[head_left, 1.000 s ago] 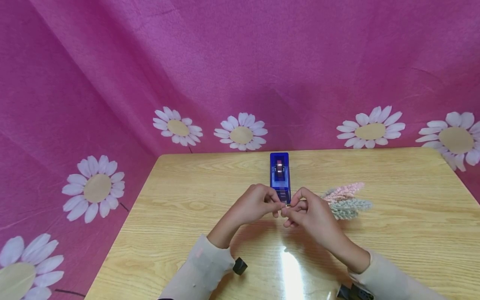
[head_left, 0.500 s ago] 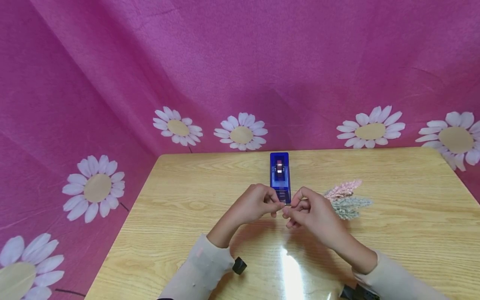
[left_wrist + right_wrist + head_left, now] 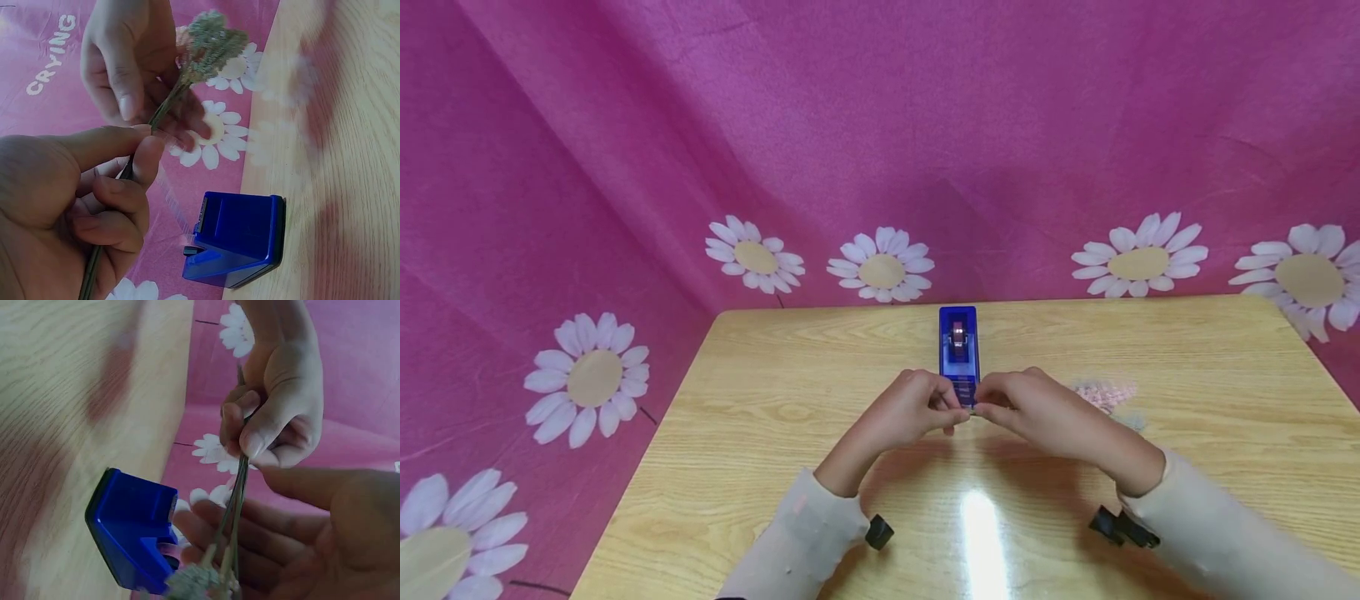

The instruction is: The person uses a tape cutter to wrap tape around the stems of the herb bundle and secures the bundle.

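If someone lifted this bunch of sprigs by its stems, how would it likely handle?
Probably fairly stiff: its thin stems run nearly straight past the left hand. Likely light, since that hand's finger grip seems enough. The fluffy heads look apt to crush if squeezed.

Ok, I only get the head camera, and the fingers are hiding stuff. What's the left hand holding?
Observer: In the left wrist view, the left hand is gripping some thin dark stems.
Operator: Is the other one squeezing them too?
Observer: Doesn't look like it. In the right wrist view, the right hand has its fingers stretched out behind them, not curled round them.
Operator: What else am I missing?
Observer: The left wrist view shows a faint clear strip between the blue dispenser and the fingers.
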`<control>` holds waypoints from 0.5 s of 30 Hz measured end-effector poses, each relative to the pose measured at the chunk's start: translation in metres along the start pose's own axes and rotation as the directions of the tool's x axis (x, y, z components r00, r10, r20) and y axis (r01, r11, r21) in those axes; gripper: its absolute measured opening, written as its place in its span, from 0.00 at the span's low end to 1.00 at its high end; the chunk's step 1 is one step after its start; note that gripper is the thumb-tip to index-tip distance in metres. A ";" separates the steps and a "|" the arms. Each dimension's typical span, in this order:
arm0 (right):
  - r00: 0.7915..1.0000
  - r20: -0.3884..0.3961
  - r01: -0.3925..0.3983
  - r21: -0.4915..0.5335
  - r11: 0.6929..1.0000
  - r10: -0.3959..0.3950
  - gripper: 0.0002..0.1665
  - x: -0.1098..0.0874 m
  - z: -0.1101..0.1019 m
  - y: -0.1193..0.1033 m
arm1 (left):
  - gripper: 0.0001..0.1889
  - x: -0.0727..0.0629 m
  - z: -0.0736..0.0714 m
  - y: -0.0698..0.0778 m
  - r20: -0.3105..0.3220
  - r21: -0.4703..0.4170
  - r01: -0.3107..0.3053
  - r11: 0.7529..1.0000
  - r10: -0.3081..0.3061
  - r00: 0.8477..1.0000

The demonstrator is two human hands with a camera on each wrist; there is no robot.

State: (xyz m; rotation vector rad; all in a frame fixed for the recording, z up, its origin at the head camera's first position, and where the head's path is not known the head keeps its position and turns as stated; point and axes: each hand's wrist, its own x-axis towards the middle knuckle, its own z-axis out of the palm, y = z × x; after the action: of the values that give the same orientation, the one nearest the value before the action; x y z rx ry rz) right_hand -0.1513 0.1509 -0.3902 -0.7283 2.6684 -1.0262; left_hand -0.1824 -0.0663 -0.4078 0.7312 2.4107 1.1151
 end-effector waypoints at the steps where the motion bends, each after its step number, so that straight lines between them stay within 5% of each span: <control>1: 0.999 0.039 0.002 0.007 1.000 -0.002 0.10 0.002 -0.001 0.002 | 0.08 0.000 0.000 0.000 -0.003 0.007 -0.003 1.000 0.003 1.000; 9: 0.977 0.215 -0.018 0.148 0.989 -0.014 0.15 0.016 -0.002 0.016 | 0.08 0.001 0.004 -0.001 -0.039 0.033 0.011 0.999 -0.009 0.999; 15: 0.972 0.234 -0.055 0.267 0.962 -0.010 0.13 0.020 0.003 0.024 | 0.08 0.002 0.005 -0.003 -0.059 0.039 0.012 0.999 -0.010 0.998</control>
State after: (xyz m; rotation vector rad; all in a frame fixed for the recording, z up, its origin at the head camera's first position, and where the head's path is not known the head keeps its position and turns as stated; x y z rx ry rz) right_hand -0.1762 0.1542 -0.4084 -0.7100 2.2737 -1.1889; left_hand -0.1819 -0.0638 -0.4139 0.7059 2.4889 1.1021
